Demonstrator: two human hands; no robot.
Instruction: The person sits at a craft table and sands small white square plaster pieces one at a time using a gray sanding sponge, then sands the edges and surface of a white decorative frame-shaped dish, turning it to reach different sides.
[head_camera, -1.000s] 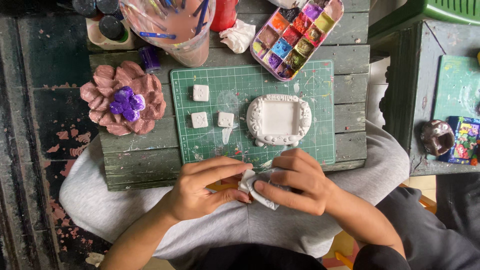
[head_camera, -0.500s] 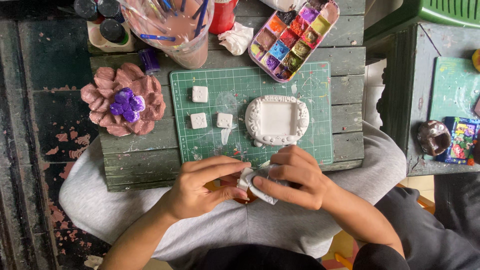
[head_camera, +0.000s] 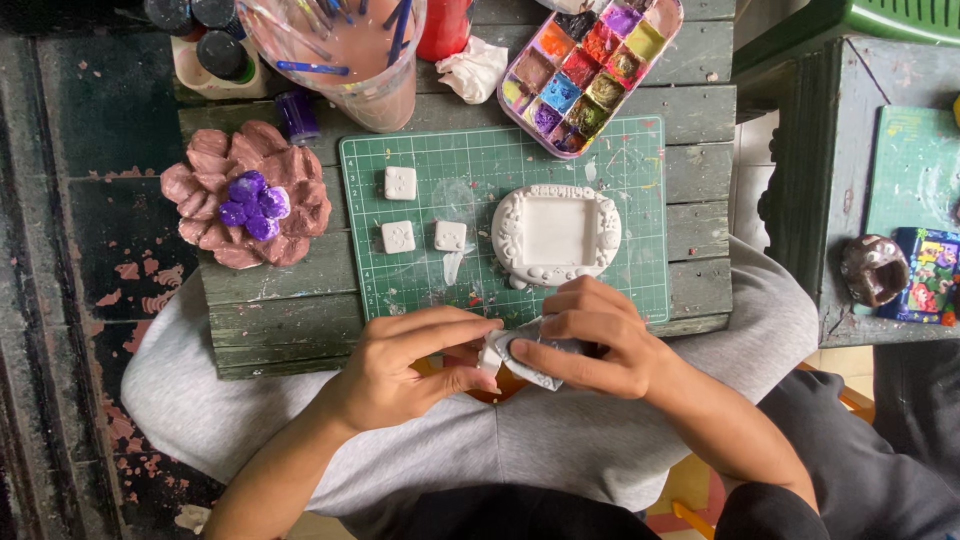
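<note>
The head view looks straight down on a small slatted wooden table (head_camera: 290, 330) resting over the person's lap. Both hands meet just past its near edge. The left hand (head_camera: 400, 365) and the right hand (head_camera: 595, 340) are curled closed around one small lump of white modelling clay wrapped in a grey-white wipe or film (head_camera: 520, 360); thumbs and forefingers pinch it from both sides. What the wrapping is made of cannot be told.

The lump looks light, soft and easily dented, so it probably wants a gentle pinch at its edges rather than a squeeze across the middle; a damp surface may make it slippery.

On the table lies a green gridded cutting mat (head_camera: 640, 150). At the mat's near right stands a white clay frame with a raised ornamental rim (head_camera: 555, 235), just beyond the right knuckles and likely fragile. Three small white square clay tiles (head_camera: 400, 183) (head_camera: 398, 237) (head_camera: 450, 236) sit left of it. Toward the table's left edge rests a brownish-pink clay flower with a purple centre (head_camera: 245, 195). Along the far edge stand a clear plastic cup of cloudy water holding brushes (head_camera: 350, 60), a rectangular paint palette with many colour wells (head_camera: 590, 70) and a crumpled white tissue (head_camera: 475, 68). The frame is the nearest thing a lifted hand could knock.
</note>
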